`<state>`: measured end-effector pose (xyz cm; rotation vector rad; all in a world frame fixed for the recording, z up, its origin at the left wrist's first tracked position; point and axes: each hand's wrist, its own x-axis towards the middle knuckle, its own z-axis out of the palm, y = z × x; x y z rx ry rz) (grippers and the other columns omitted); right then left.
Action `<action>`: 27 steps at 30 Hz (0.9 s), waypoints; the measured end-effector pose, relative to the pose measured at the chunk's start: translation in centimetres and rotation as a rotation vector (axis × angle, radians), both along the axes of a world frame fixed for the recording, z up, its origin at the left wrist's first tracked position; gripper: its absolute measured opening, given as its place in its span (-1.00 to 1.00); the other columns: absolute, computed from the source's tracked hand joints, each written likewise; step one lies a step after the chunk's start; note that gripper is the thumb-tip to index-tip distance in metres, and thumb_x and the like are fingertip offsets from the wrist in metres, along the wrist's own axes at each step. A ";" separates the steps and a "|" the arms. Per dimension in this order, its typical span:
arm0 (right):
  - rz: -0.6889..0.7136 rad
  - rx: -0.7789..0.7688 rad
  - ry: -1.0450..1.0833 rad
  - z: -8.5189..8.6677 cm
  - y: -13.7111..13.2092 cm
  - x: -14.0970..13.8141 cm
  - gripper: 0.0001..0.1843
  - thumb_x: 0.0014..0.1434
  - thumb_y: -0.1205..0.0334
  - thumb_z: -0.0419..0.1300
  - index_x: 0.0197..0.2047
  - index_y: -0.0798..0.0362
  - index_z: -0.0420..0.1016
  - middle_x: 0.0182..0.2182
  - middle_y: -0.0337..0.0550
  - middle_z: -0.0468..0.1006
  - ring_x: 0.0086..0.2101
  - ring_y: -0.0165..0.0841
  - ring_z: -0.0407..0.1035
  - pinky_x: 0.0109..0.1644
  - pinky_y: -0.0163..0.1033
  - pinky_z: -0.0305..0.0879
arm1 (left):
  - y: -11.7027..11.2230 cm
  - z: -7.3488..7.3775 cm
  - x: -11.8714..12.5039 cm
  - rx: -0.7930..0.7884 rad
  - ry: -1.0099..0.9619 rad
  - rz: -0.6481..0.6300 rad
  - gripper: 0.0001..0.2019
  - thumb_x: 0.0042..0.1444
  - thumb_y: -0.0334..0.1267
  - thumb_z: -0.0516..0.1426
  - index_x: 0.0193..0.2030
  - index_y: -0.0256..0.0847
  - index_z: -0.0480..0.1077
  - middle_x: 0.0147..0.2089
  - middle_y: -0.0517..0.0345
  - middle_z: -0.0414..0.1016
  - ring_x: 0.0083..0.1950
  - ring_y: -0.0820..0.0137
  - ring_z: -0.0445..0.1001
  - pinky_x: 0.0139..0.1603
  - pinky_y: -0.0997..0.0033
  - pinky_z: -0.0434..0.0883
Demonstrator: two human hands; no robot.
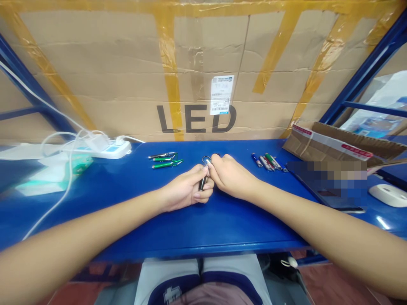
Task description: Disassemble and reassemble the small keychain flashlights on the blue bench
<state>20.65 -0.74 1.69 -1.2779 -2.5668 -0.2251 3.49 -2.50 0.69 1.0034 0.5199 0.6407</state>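
Observation:
My left hand (195,186) is closed around a small black cylinder (202,183), perhaps a keychain torch, tilted slightly above the blue table. A thin metal ring (206,158) shows at its top end. My right hand (230,176) pinches at that upper end, close to the ring; its fingertips hide what exactly they grip. To the left lie several slim green and black metal sticks with clips (165,160). To the right is a group of short cylinders in blue, silver, red and green (269,162), also lying flat.
A blue table (197,231) stands against a large cardboard box (127,76) marked LED. At left are a white power strip (116,149), cables and a tissue pack (60,171). An open carton (330,142), a dark flat device (318,186) and a white mouse (388,195) are at right.

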 end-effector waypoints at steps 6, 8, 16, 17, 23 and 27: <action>-0.027 0.005 -0.035 0.0 0.2 0.1 -0.73 0.44 0.25 -0.16 -0.23 0.10 0.28 -0.42 -0.07 0.51 -0.48 -0.29 0.26 -0.23 -0.22 0.04 | 0.3 -0.1 -0.1 -0.019 0.012 0.064 -0.82 0.41 -0.19 -0.04 -0.25 -0.18 0.14 -0.41 0.24 0.30 -0.52 0.57 0.28 -0.48 0.59 0.18; -0.026 -0.004 -0.032 0.0 0.2 0.1 -0.73 0.45 0.24 -0.15 -0.23 0.10 0.28 -0.42 -0.07 0.51 -0.48 -0.28 0.27 -0.24 -0.23 0.03 | 0.4 -0.2 -0.1 -0.001 0.021 0.081 -0.83 0.40 -0.19 -0.03 -0.24 -0.17 0.15 -0.42 0.23 0.31 -0.52 0.56 0.29 -0.49 0.59 0.19; 0.003 0.021 0.015 -0.2 0.3 0.5 -0.72 0.44 0.23 -0.18 -0.22 0.10 0.27 -0.43 -0.08 0.49 -0.48 -0.28 0.24 -0.24 -0.22 0.03 | 0.6 -0.4 -0.2 0.111 0.022 0.134 -0.82 0.39 -0.19 -0.03 -0.23 -0.19 0.22 -0.48 0.24 0.31 -0.56 0.54 0.26 -0.52 0.56 0.20; 0.006 0.025 0.018 -0.1 0.3 0.6 -0.72 0.44 0.23 -0.18 -0.22 0.10 0.27 -0.43 -0.08 0.49 -0.48 -0.28 0.24 -0.24 -0.22 0.03 | 0.7 -0.3 -0.2 0.126 0.026 0.151 -0.82 0.39 -0.18 -0.02 -0.22 -0.20 0.24 -0.49 0.25 0.29 -0.56 0.55 0.24 -0.53 0.56 0.18; 0.064 0.012 0.008 0.6 0.4 1.3 -0.68 0.46 0.18 -0.20 -0.26 0.06 0.26 -0.42 -0.11 0.46 -0.46 -0.29 0.23 -0.22 -0.21 0.04 | 1.5 -0.4 -0.5 0.255 0.105 0.253 -0.76 0.34 -0.12 0.06 -0.20 -0.27 0.35 -0.56 0.32 0.17 -0.62 0.61 0.09 -0.60 0.59 0.01; 0.142 -0.021 0.013 0.8 0.7 2.0 -0.63 0.47 0.10 -0.21 -0.28 0.04 0.26 -0.40 -0.12 0.45 -0.44 -0.30 0.24 -0.20 -0.21 0.08 | 1.9 -0.8 -0.8 0.353 0.216 0.292 -0.74 0.28 -0.05 0.11 -0.21 -0.24 0.34 -0.57 0.34 0.17 -0.63 0.60 0.08 -0.62 0.58 0.01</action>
